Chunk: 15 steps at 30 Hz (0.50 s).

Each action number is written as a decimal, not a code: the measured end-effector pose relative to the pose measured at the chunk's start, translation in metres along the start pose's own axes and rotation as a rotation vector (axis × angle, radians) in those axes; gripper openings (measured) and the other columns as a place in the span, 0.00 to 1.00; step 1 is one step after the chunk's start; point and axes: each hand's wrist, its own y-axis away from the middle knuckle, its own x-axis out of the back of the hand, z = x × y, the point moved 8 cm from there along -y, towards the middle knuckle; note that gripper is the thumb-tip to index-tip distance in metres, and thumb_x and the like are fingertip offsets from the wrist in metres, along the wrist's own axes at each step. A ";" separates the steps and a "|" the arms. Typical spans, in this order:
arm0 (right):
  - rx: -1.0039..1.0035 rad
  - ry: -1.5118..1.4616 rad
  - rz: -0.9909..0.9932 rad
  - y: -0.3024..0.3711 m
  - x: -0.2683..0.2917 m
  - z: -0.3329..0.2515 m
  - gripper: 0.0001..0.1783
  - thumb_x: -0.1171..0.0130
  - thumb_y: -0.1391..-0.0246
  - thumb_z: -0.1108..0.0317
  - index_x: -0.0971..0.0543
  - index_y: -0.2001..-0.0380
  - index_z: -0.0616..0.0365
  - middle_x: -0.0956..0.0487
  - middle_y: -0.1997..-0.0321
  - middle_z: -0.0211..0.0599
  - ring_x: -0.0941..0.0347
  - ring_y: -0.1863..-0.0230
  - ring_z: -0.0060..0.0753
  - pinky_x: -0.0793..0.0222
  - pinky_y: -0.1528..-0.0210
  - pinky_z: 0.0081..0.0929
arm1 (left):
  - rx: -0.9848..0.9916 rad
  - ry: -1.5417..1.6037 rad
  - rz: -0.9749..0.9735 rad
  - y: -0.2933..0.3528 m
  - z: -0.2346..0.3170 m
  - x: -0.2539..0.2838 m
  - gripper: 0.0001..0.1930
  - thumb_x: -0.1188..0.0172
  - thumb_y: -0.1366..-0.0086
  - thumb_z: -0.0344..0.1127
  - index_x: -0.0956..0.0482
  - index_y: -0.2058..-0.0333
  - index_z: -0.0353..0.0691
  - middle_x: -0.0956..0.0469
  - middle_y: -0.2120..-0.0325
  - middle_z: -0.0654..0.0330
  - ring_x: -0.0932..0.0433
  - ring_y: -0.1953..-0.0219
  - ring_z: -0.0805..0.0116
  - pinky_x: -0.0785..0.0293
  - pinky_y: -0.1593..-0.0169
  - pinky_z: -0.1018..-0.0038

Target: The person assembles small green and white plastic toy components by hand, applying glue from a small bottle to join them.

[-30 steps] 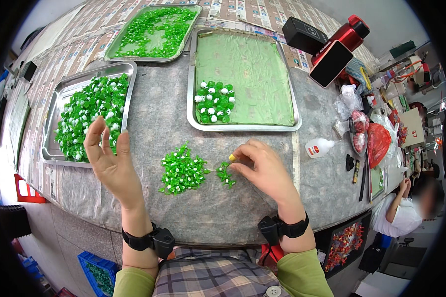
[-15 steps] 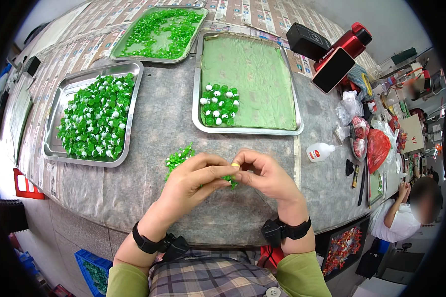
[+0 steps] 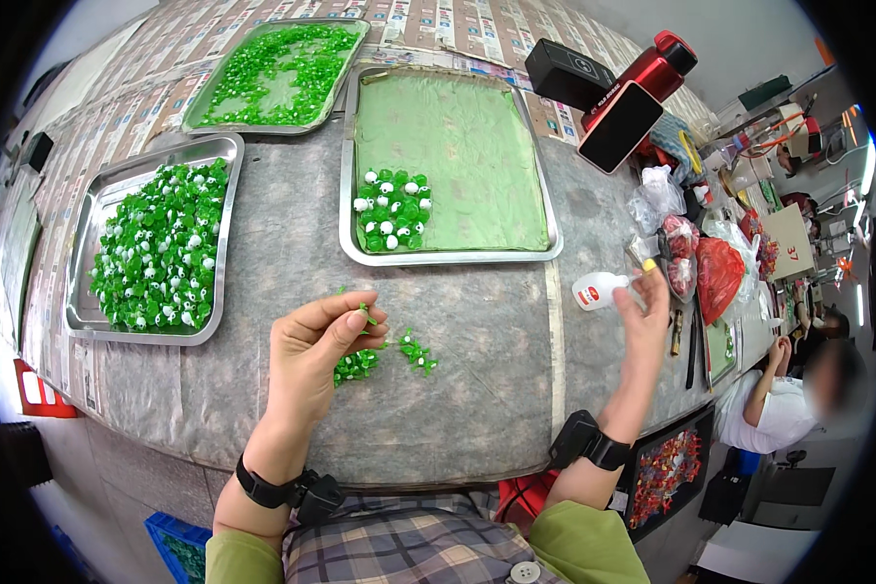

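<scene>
One small green piece (image 3: 367, 313), in front of the lined tray (image 3: 448, 260), is pinched in the fingers of the left hand (image 3: 307, 355), seemingly because it is tiny, while the right hand (image 3: 644, 316), fingers parted, is beside the white bottle (image 3: 597, 290) off that tray's near right corner.

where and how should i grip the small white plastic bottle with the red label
Probably best pinched across the wide, rounded body of the small white plastic bottle, the bare right hand coming from the person's side: the body is its broadest part, narrowing rightward toward that hand.
</scene>
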 end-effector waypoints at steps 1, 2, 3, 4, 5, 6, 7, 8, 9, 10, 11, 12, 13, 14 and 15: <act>-0.086 0.135 -0.150 0.004 -0.015 0.013 0.23 0.41 0.60 0.68 0.35 0.59 0.64 0.34 0.57 0.36 0.39 0.59 0.20 0.42 0.58 0.18 | 0.022 0.001 -0.015 0.000 -0.003 0.001 0.10 0.49 0.45 0.28 0.28 0.65 0.31 0.26 0.73 0.56 0.26 0.71 0.71 0.27 0.66 0.79; -0.180 0.027 -0.235 0.010 -0.028 0.019 0.25 0.40 0.62 0.67 0.35 0.59 0.65 0.32 0.58 0.36 0.37 0.59 0.23 0.41 0.58 0.20 | 0.044 0.001 -0.030 0.001 -0.006 0.001 0.10 0.49 0.45 0.28 0.28 0.64 0.31 0.26 0.73 0.56 0.26 0.71 0.71 0.27 0.66 0.79; -0.181 0.021 -0.243 0.008 -0.030 0.024 0.25 0.40 0.62 0.67 0.35 0.59 0.65 0.32 0.58 0.36 0.37 0.59 0.23 0.41 0.58 0.20 | 0.041 -0.003 -0.021 0.001 -0.005 0.002 0.10 0.49 0.45 0.28 0.28 0.64 0.31 0.26 0.73 0.56 0.26 0.71 0.71 0.27 0.66 0.79; -0.219 0.092 -0.306 0.006 -0.033 0.032 0.25 0.40 0.62 0.67 0.35 0.59 0.65 0.32 0.59 0.36 0.36 0.59 0.24 0.40 0.58 0.21 | 0.049 0.007 -0.035 0.000 -0.006 -0.001 0.10 0.49 0.45 0.28 0.28 0.64 0.31 0.26 0.72 0.56 0.26 0.71 0.71 0.27 0.66 0.79; -0.256 0.164 -0.368 0.006 -0.037 0.038 0.26 0.40 0.62 0.68 0.36 0.59 0.65 0.31 0.59 0.37 0.35 0.58 0.25 0.39 0.58 0.21 | 0.056 0.016 -0.049 0.000 -0.006 -0.002 0.10 0.49 0.45 0.28 0.28 0.64 0.31 0.26 0.72 0.56 0.26 0.70 0.71 0.27 0.66 0.79; -0.179 0.244 -0.349 0.005 -0.035 0.034 0.24 0.42 0.60 0.69 0.36 0.59 0.66 0.28 0.62 0.37 0.34 0.60 0.25 0.37 0.60 0.21 | 0.058 -0.003 -0.071 0.000 -0.007 -0.003 0.11 0.49 0.45 0.28 0.29 0.62 0.32 0.26 0.71 0.56 0.26 0.70 0.72 0.27 0.65 0.79; -0.177 0.240 -0.357 0.006 -0.043 0.026 0.24 0.42 0.60 0.69 0.36 0.59 0.66 0.28 0.62 0.37 0.34 0.60 0.25 0.37 0.60 0.21 | 0.055 -0.005 -0.063 0.000 -0.006 -0.003 0.11 0.49 0.45 0.28 0.29 0.62 0.32 0.26 0.71 0.56 0.26 0.70 0.72 0.27 0.65 0.79; -0.151 -0.003 -0.300 0.010 -0.052 0.004 0.22 0.43 0.58 0.69 0.36 0.59 0.65 0.28 0.62 0.38 0.34 0.60 0.24 0.37 0.61 0.20 | 0.078 0.020 -0.064 0.000 -0.007 -0.005 0.11 0.49 0.45 0.28 0.29 0.63 0.32 0.26 0.71 0.56 0.26 0.69 0.72 0.27 0.65 0.79; -0.128 -0.242 -0.235 0.014 -0.056 -0.019 0.21 0.45 0.57 0.70 0.36 0.58 0.65 0.28 0.63 0.39 0.33 0.60 0.23 0.37 0.61 0.20 | 0.104 0.046 -0.069 0.001 -0.008 -0.006 0.10 0.49 0.45 0.28 0.29 0.64 0.32 0.26 0.72 0.56 0.26 0.69 0.72 0.27 0.66 0.79; -0.127 -0.267 -0.285 0.019 -0.066 -0.042 0.21 0.46 0.55 0.68 0.36 0.58 0.65 0.28 0.61 0.41 0.33 0.60 0.23 0.38 0.62 0.18 | 0.104 0.043 -0.061 0.002 -0.008 -0.005 0.10 0.49 0.45 0.28 0.29 0.64 0.32 0.26 0.72 0.56 0.26 0.69 0.72 0.27 0.66 0.79; -0.130 -0.269 -0.287 0.024 -0.072 -0.059 0.21 0.46 0.55 0.68 0.36 0.58 0.65 0.28 0.61 0.41 0.33 0.60 0.23 0.38 0.62 0.18 | 0.125 0.110 -0.090 0.002 -0.011 -0.007 0.08 0.48 0.46 0.28 0.30 0.66 0.33 0.26 0.72 0.56 0.26 0.70 0.72 0.27 0.66 0.79; -0.103 -0.333 -0.328 0.030 -0.082 -0.078 0.21 0.46 0.55 0.67 0.36 0.58 0.65 0.29 0.60 0.41 0.33 0.60 0.24 0.37 0.63 0.18 | 0.144 0.175 -0.116 0.003 -0.012 -0.007 0.07 0.48 0.46 0.28 0.30 0.68 0.34 0.26 0.73 0.56 0.26 0.71 0.72 0.27 0.67 0.79; -0.074 -0.397 -0.368 0.035 -0.092 -0.093 0.21 0.45 0.55 0.66 0.36 0.58 0.65 0.29 0.60 0.41 0.33 0.60 0.25 0.37 0.63 0.18 | 0.142 0.172 -0.110 0.003 -0.011 -0.005 0.07 0.48 0.46 0.28 0.30 0.68 0.34 0.26 0.73 0.56 0.26 0.71 0.72 0.27 0.67 0.79; -0.040 -0.496 -0.393 0.039 -0.099 -0.104 0.22 0.42 0.58 0.62 0.33 0.62 0.64 0.29 0.65 0.35 0.33 0.64 0.22 0.38 0.64 0.16 | 0.181 0.216 -0.125 0.003 -0.014 -0.007 0.05 0.47 0.46 0.28 0.30 0.69 0.35 0.26 0.74 0.57 0.26 0.72 0.72 0.27 0.68 0.79; -0.041 -0.499 -0.395 0.041 -0.103 -0.106 0.22 0.42 0.58 0.62 0.33 0.62 0.64 0.29 0.65 0.35 0.33 0.64 0.22 0.38 0.64 0.16 | 0.219 0.260 -0.139 0.004 -0.017 -0.009 0.04 0.47 0.47 0.28 0.30 0.71 0.36 0.26 0.75 0.57 0.26 0.73 0.72 0.27 0.69 0.79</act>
